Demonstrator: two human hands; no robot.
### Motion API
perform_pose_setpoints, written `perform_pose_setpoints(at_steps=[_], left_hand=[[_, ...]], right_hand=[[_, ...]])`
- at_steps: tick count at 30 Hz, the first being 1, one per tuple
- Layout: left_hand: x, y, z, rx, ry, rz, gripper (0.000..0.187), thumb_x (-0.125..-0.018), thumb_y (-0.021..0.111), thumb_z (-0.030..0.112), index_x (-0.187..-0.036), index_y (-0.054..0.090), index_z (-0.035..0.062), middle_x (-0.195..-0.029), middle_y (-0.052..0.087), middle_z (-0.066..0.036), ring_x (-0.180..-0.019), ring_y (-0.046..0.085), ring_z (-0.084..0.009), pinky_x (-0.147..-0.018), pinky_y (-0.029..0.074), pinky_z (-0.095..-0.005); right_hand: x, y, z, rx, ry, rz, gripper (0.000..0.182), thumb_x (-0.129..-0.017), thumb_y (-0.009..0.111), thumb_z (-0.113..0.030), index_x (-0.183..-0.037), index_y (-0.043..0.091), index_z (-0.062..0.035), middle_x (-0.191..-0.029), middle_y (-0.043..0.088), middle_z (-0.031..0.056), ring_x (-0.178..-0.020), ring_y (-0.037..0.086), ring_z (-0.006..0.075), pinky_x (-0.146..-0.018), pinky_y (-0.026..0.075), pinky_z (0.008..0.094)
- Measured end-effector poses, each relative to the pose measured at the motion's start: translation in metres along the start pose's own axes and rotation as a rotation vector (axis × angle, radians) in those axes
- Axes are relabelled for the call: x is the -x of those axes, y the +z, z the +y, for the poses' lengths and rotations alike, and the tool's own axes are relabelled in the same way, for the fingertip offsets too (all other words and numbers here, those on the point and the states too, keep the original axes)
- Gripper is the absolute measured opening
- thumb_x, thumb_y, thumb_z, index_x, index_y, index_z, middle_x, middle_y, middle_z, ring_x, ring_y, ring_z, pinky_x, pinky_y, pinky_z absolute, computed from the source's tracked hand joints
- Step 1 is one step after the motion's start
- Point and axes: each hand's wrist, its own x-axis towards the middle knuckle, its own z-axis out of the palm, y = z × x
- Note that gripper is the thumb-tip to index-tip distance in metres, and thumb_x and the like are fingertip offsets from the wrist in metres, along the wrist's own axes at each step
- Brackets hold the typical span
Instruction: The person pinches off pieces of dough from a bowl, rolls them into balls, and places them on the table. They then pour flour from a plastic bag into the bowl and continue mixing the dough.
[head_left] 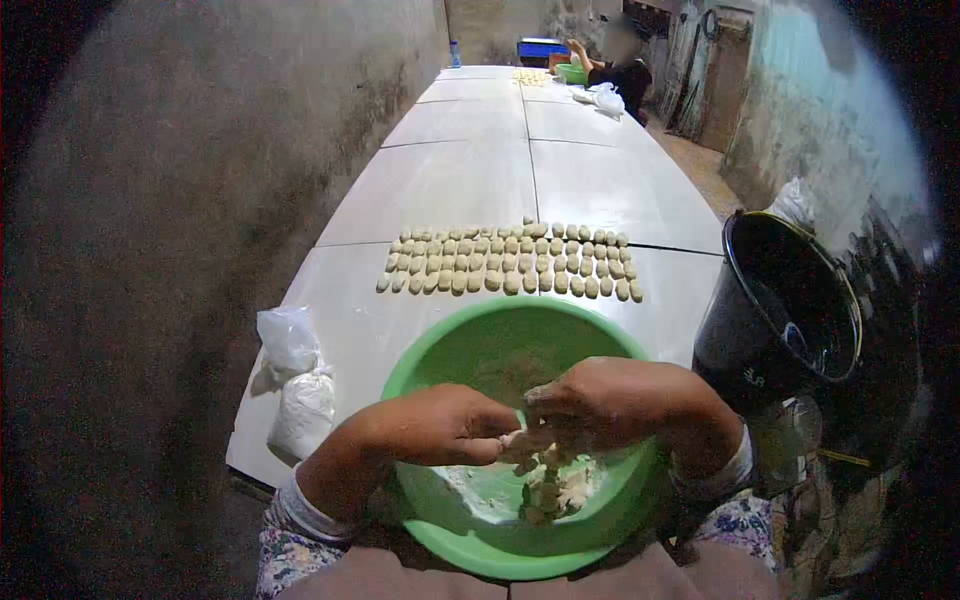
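Both hands meet over a large green basin point(430, 345). My left hand point(440, 425) is closed, its thumb and fingers pinched at a small pale piece of dough point(513, 438). Against the same piece, my right hand point(600, 400) is curled, with its fingertips somewhat blurred and partly hidden. Below them, crumbly dough point(560, 490) and white powder lie in the bottom of the basin. Just beyond the rim, several rows of small oval dough pieces point(500, 262) are lined up on the white table point(450, 190).
Two plastic bags of white powder, one bag point(288, 340) behind the other bag point(302, 412), stand at the left. A black bucket point(720, 335) is at the right. At the far end, a person point(625, 75) sits near another green basin point(571, 74). A wall point(250, 130) runs along the left.
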Motion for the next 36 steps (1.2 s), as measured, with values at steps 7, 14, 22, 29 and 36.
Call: perform_pose_setpoints(at_steps=[7, 14, 22, 29, 36], left_hand=[[0.000, -0.003, -0.018, 0.169, 0.075, -0.036, 0.046, -0.086, 0.052, 0.035, -0.106, 0.057, -0.0050, -0.086, 0.063, -0.016, -0.079, 0.058, -0.0214, -0.074, 0.047, -0.0355], [0.004, -0.008, -0.012, 0.458, -0.045, 0.017, 0.034, -0.084, 0.056, 0.019, -0.108, 0.058, -0.0042, -0.089, 0.062, -0.006, -0.082, 0.057, -0.0128, -0.076, 0.047, -0.0282], [0.009, -0.013, -0.010, 0.657, -0.016, 0.071, 0.030, -0.085, 0.057, 0.012, -0.111, 0.057, -0.0033, -0.096, 0.062, -0.007, -0.089, 0.057, -0.0133, -0.082, 0.047, -0.0289], [-0.001, -0.007, -0.016, 0.189, 0.040, 0.175, 0.027, -0.090, 0.056, 0.020, -0.105, 0.058, -0.0017, -0.083, 0.063, -0.010, -0.076, 0.058, -0.0167, -0.073, 0.048, -0.0311], [-0.003, 0.002, -0.011, 0.110, 0.055, 0.330, 0.030, -0.088, 0.061, 0.027, -0.107, 0.061, 0.0032, -0.091, 0.067, -0.014, -0.080, 0.064, -0.0228, -0.074, 0.049, -0.0353]], right_hand=[[0.010, -0.008, 0.004, 0.051, 0.106, -0.132, 0.019, -0.078, 0.062, -0.015, -0.091, 0.054, -0.0027, -0.075, 0.059, 0.0176, -0.071, 0.060, 0.0380, -0.060, 0.045, 0.0434], [0.004, 0.001, 0.029, 0.115, 0.107, -0.129, 0.020, -0.075, 0.060, -0.012, -0.093, 0.059, -0.0044, -0.078, 0.062, 0.0172, -0.073, 0.061, 0.0378, -0.063, 0.047, 0.0436], [-0.007, 0.019, 0.063, 0.243, 0.225, 0.012, 0.019, -0.077, 0.058, -0.016, -0.085, 0.064, 0.0010, -0.078, 0.064, 0.0176, -0.068, 0.064, 0.0313, -0.059, 0.049, 0.0412], [-0.003, 0.000, 0.011, -0.066, 0.018, 0.257, 0.020, -0.085, 0.057, -0.020, -0.100, 0.058, -0.0062, -0.087, 0.065, 0.0160, -0.081, 0.066, 0.0309, -0.069, 0.051, 0.0414], [-0.017, 0.015, 0.012, -0.133, -0.038, 0.353, 0.020, -0.080, 0.067, -0.014, -0.094, 0.058, -0.0033, -0.086, 0.064, 0.0144, -0.079, 0.065, 0.0309, -0.067, 0.050, 0.0387]])
